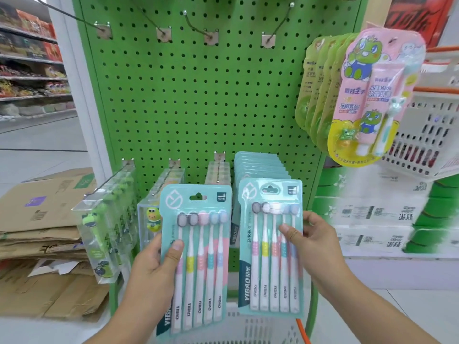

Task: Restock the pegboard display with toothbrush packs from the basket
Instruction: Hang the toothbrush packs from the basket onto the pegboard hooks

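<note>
My left hand (151, 264) grips a teal pack of five toothbrushes (198, 259) by its left edge, thumb on the front. My right hand (311, 242) holds a second teal toothbrush pack (268, 247) by its right edge, upright in front of a row of like packs hanging on a hook (258, 167) of the green pegboard (198, 95). A white basket (248, 328) lies below both packs at the bottom edge.
Several bare hooks (211, 36) stick out of the upper pegboard. Children's toothbrush-and-paste packs (367, 95) hang at upper right. Clear boxed frog toothbrushes (106, 219) hang at lower left. Flattened cardboard (42, 232) is stacked left; white baskets (427, 130) and cartons stand right.
</note>
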